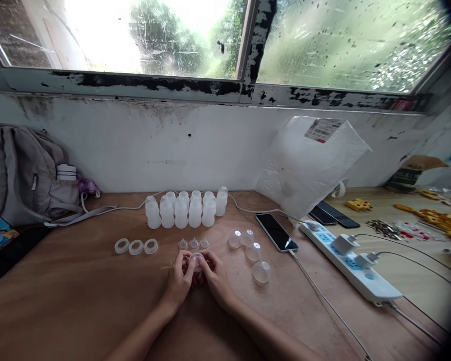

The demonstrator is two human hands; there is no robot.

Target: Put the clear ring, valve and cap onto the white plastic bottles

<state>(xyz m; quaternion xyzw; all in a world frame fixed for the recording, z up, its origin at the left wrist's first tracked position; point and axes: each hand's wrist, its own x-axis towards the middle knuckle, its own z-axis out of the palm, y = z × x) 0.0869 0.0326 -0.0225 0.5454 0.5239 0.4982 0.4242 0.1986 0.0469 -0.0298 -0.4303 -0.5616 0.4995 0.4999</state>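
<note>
- Small round plastic piece point(196, 257): pinched between left hand point(180, 276) and right hand point(216, 278), thumbs on top and near each other, fingers curled round the sides and partly hidden underneath; exact fit of any parts inside too small to tell.
- Handling, as judged: grip low on the rim from both sides; keep level; press evenly with both thumbs, little by little; avoid squeezing out of round, as thin soft plastic probably bends or slips; turn slowly to check the edge all the way round.
- Position of piece: at the fingertips of both hands, midway between, just above the surface point(78, 306); contact with the surface impossible to tell.
- Just beyond the fingertips: three clear teat-like pieces point(194, 243), side by side in a short row, tips up.
- Farther back, behind that row: frosted bottles point(181, 213), upright in a close group near the wall.
- Left of left hand, well apart: three pale rings point(136, 247), lying flat in a row.
- Right of right hand: clear caps point(261, 273), loosely spread, with phone point(277, 232) beyond, cable plugged in.
</note>
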